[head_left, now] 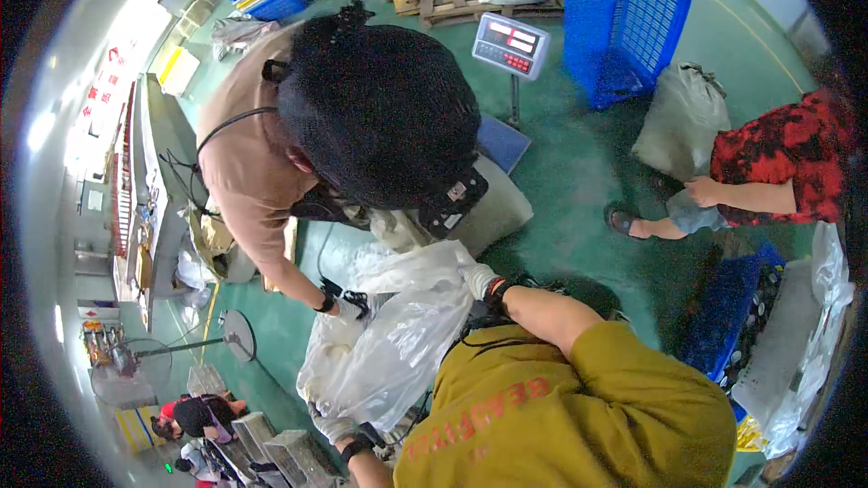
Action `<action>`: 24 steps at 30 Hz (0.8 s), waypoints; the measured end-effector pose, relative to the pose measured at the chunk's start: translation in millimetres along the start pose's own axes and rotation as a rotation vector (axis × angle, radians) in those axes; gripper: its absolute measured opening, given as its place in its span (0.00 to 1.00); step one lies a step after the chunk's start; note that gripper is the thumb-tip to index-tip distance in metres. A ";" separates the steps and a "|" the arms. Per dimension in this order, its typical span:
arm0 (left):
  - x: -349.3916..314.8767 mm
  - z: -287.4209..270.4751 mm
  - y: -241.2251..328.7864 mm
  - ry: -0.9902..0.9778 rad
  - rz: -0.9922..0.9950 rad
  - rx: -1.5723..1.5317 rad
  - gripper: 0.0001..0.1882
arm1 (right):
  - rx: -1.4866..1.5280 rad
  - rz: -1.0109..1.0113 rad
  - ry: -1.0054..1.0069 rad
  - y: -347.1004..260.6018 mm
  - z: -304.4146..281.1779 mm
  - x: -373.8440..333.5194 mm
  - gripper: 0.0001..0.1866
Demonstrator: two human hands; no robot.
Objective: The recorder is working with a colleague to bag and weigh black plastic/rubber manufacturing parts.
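Note:
A large translucent plastic bag (398, 316) is stretched out before me, its surface wrinkled. My right hand (477, 280), in a pale work glove with a dark band at the wrist, is closed on its upper right edge. Down at the bag's lower left edge, my left hand (336, 427), also gloved, grips the plastic. A co-worker in a pinkish shirt bends over the far side, one gloved hand (351, 307) on the bag; their other hand is hidden. What the bag contains cannot be made out. A pale sack (502, 217) stands just beyond it.
Past the co-worker is a digital scale (511, 45) with a blue platform (502, 143). Farther right are a blue plastic basket (624, 36), a tied sack (683, 122) and another person. A fan (131, 370) stands left; blue crates (732, 316) lie at right.

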State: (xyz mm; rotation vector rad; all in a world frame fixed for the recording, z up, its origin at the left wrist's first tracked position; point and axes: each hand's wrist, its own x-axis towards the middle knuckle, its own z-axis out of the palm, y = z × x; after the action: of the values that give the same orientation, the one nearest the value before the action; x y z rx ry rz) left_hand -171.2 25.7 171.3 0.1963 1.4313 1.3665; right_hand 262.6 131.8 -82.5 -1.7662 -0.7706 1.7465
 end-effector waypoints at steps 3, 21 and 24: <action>13.7 7.6 0.4 -0.110 -0.031 -0.033 0.29 | -0.119 -0.026 0.223 27.9 -9.2 32.3 0.17; -14.7 21.6 3.3 0.001 -0.120 -0.187 0.30 | 0.286 0.104 0.165 -21.0 -20.5 -9.2 0.20; -7.4 8.2 -0.1 -0.050 -0.081 -0.139 0.31 | 0.522 0.233 0.194 -24.9 -23.1 -5.5 0.21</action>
State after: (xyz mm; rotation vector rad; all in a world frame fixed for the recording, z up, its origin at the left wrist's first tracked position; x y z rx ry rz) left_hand -162.1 25.2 177.5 0.0804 1.2840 1.3792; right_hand 285.0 145.6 -60.2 -1.6643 -0.0151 1.6870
